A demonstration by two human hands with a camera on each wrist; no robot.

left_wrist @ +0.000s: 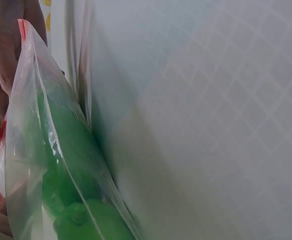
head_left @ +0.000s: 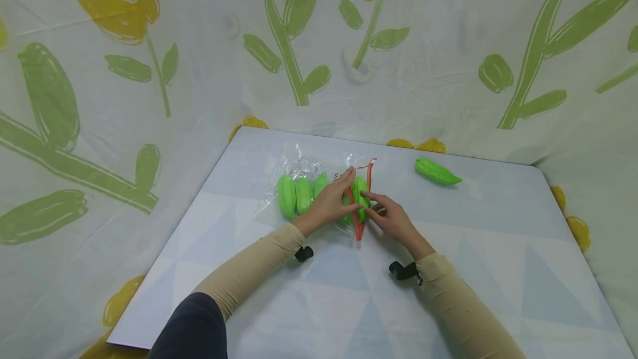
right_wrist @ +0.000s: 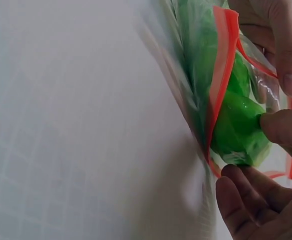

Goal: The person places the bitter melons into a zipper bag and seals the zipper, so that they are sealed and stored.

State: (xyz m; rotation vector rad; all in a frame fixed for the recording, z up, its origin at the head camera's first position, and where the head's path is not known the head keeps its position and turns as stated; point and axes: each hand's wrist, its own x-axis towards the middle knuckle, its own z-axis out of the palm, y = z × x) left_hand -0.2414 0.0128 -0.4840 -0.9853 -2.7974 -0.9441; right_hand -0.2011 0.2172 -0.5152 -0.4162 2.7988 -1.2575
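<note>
A clear zip bag (head_left: 271, 198) with a red zip edge (right_wrist: 221, 75) lies on the table and holds several green toy gourds (head_left: 286, 197). My left hand (head_left: 329, 201) lies over the bag's mouth and grips its red-edged lip, thumb and fingers spread along it. Within the mouth sits another green gourd (right_wrist: 241, 127). My right hand (head_left: 396, 219) pinches its end, with the thumb on top and the fingers beneath. In the left wrist view, green gourds (left_wrist: 70, 145) show through the film, and the right hand (left_wrist: 5, 50) appears past the bag.
One loose green gourd (head_left: 437, 172) lies farther back to the right on the pale, triangle-patterned table (head_left: 498, 270). A flower-print curtain (head_left: 199, 32) surrounds the table at the back and sides.
</note>
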